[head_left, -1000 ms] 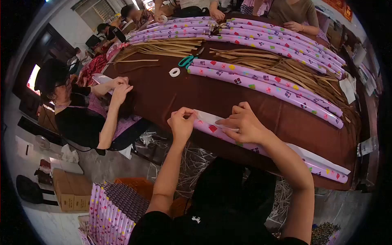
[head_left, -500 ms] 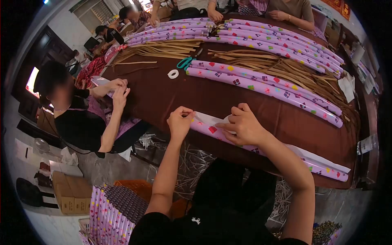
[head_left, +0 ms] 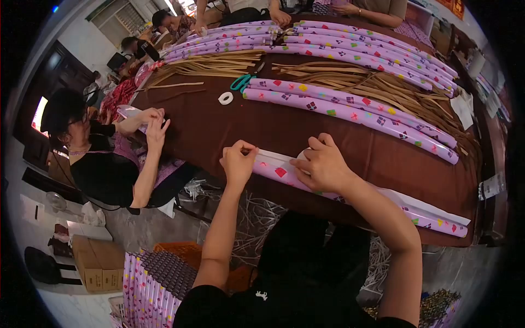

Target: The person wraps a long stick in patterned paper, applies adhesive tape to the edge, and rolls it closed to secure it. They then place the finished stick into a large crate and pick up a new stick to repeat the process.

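Note:
A lilac patterned wrapping sheet [head_left: 280, 171] with a white inner side lies partly rolled along the table's near edge. My left hand [head_left: 239, 165] pinches the sheet's left end between thumb and fingers. Over its middle, my right hand [head_left: 324, 167] has its fingers curled round a white tape roll [head_left: 302, 158], mostly hidden by them. The sheet's white flap stands up to the right of my right forearm. Beyond my hands lie two wrapped lilac rolls [head_left: 350, 109], teal-handled scissors [head_left: 240, 82] and another white tape roll [head_left: 225, 98].
Brown strips [head_left: 377, 87] and more lilac rolls [head_left: 372, 54] cover the table's far side. A co-worker [head_left: 104, 147] sits at the left, hands over the table edge. Other people sit beyond. Below left stand a stack of rolls [head_left: 156, 284] and a cardboard box [head_left: 95, 262].
My right hand has risen slightly over the sheet, and the tape roll shows a little more above its fingers. The camera view has shifted slightly. My left hand keeps its pinch.

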